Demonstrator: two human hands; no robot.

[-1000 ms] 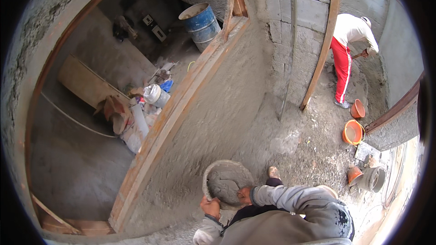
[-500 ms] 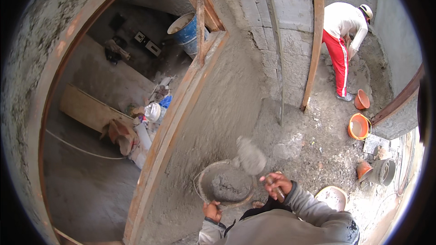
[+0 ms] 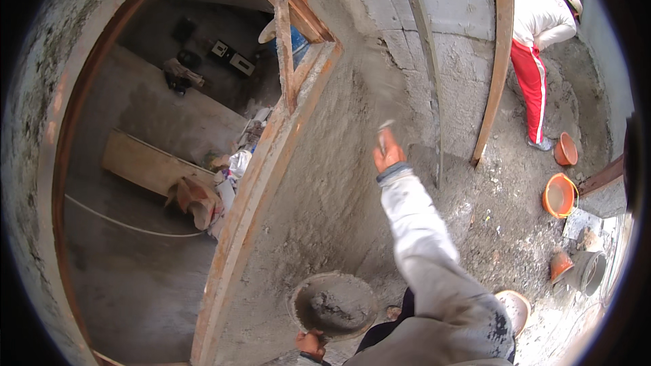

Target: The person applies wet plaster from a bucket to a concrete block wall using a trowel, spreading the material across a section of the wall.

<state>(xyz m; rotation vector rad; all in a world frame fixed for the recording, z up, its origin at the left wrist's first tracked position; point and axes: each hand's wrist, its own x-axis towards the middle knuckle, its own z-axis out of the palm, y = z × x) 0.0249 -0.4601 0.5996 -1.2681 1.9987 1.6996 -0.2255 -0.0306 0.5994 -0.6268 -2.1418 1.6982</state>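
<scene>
My left hand (image 3: 311, 343) is closed on the near rim of a round, mortar-caked basin (image 3: 296, 298). Grey wet mortar (image 3: 336, 310) lies inside it. My right arm reaches up and away, with my right hand (image 3: 388, 152) closed round a trowel (image 3: 386, 124) beside the rough plastered wall (image 3: 325, 183). Only a thin, pale part of the trowel shows beyond the fingers; its handle is mostly hidden in my grip. Whether the trowel touches the wall I cannot tell.
A wooden window frame (image 3: 237, 244) borders the wall at left. A metal strip (image 3: 428, 54) and a wooden post (image 3: 498, 61) stand beyond. At right are an orange bucket (image 3: 559, 196), a black bucket (image 3: 588, 272) and a co-worker (image 3: 536, 47) bending down.
My right hand has swung up and away from beside the basin to the wall with the trowel. My left hand stays at the basin's rim. The whole view has shifted slightly.
</scene>
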